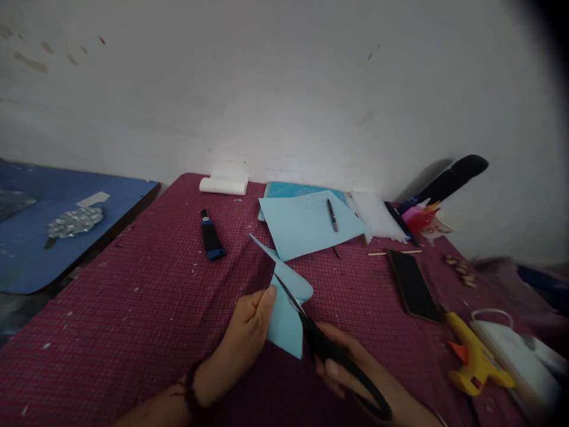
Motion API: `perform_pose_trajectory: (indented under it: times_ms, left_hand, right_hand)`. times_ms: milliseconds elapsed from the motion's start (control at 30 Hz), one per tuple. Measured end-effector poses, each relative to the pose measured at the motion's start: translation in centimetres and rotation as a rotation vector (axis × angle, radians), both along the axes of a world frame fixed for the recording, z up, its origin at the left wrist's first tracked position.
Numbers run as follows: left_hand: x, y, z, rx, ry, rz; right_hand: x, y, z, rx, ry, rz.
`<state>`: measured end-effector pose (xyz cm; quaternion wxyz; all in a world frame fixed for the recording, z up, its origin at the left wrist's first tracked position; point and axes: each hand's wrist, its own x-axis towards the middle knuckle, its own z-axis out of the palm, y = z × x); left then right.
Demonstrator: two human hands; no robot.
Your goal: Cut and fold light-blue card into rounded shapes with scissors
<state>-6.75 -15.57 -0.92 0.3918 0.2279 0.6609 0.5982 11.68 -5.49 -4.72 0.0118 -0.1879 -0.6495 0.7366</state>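
Observation:
My left hand pinches a piece of light blue paper by its left edge, above the cloth-covered table. Black-handled scissors are gripped in my right hand, its fingers wrapped round the handles. The blades lie against the paper, their tips close to my left thumb. A flap of the paper curls up and away beyond the blades. Behind it lies a larger light blue sheet with a black marker on top.
A box cutter lies left of the paper, a white roll behind it. On the right are a dark phone, a yellow glue gun, a thin stick and clear glue sticks. A blue table stands left.

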Motion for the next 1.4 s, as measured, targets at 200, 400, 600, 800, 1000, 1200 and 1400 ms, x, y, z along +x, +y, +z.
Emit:
perform_pose_trajectory:
  times_ms: [200,400,600,800,1000,1200,1400]
  left_hand:
    - [0.0,0.0,-0.1,-0.014,0.03,0.018]
    - [-0.4,0.0,0.0,0.018,0.005,-0.052]
    - [-0.9,-0.2,-0.1,-0.021,0.031,-0.102]
    - [-1.5,-0.4,-0.2,-0.053,0.037,-0.163]
    - [-1.6,-0.4,-0.4,-0.066,0.031,-0.195]
    - [-2.3,-0.4,-0.3,-0.048,0.001,-0.279]
    - [-4.0,-0.8,0.3,-0.081,-0.039,-0.452]
  right_hand:
    - [0.1,0.0,-0.2,-0.083,0.005,-0.018]
    - [0.6,0.0,-0.3,-0.065,0.008,-0.049]
    - [0.5,0.3,-0.1,-0.078,0.022,-0.012]
    - [0.5,0.4,0.0,-0.033,0.009,0.002]
    - [0.4,0.2,0.2,-0.026,0.023,-0.011]
    - [0.5,0.5,0.2,-0.042,0.031,0.027]
    - [0.1,0.4,0.9,-0.018,-0.003,0.038]
